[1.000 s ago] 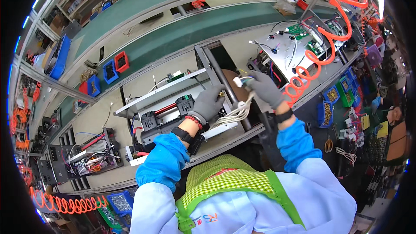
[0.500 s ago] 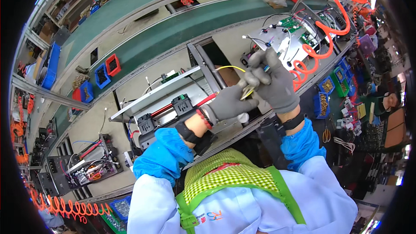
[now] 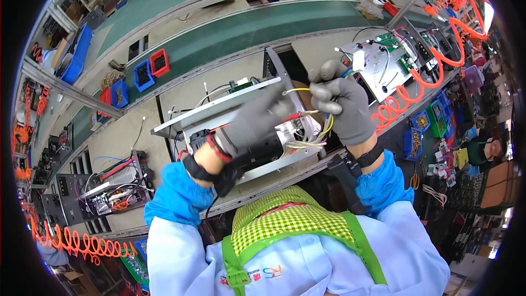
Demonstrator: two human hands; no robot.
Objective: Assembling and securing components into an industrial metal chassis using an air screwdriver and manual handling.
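My right hand, in a grey glove, is closed round a yellow wire. The wire's bare end sticks out to the left of my fingers. My left hand, gloved too, is over an open metal chassis and smeared by motion, so its fingers cannot be made out. Beside its fingertips a red cable with a metal end reaches toward my right hand. A bundle of pale wires hangs at the chassis's right end, below both hands. A blue wire shows above my right fingers.
At the right is another unit with a green circuit board, beside an orange coiled hose. A wired chassis lies at the left. Small red and blue bins of parts stand beyond the work.
My left hand has moved left and away from my right hand, which stays closed. The red cable end and the pale wire bundle now show between them. The whole view has shifted slightly.
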